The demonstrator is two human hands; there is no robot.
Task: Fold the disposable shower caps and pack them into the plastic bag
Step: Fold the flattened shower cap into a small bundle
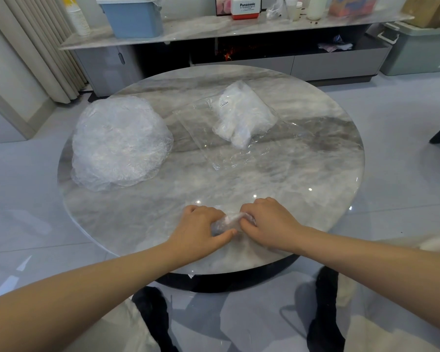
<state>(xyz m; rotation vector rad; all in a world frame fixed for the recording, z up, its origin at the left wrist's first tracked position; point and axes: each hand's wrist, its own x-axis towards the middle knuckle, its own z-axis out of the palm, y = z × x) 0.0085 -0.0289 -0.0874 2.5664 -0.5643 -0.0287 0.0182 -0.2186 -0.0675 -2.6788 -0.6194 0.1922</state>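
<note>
My left hand (201, 228) and right hand (266, 223) each keep a curled grip on one shower cap (226, 222) at 6 o'clock, pinning it to the desk (302, 174) to hold creases. Unfolded caps (120, 142) sit at 10, the plastic bag (239, 123) at 1.

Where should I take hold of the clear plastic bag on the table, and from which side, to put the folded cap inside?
Probably at the plastic bag's flat empty end nearest you, around, coming from your side. The packed caps bulk up its far half, so the near film lies thin and looks free to pinch. Both the left hand and right hand now grip the folded cap.
</note>
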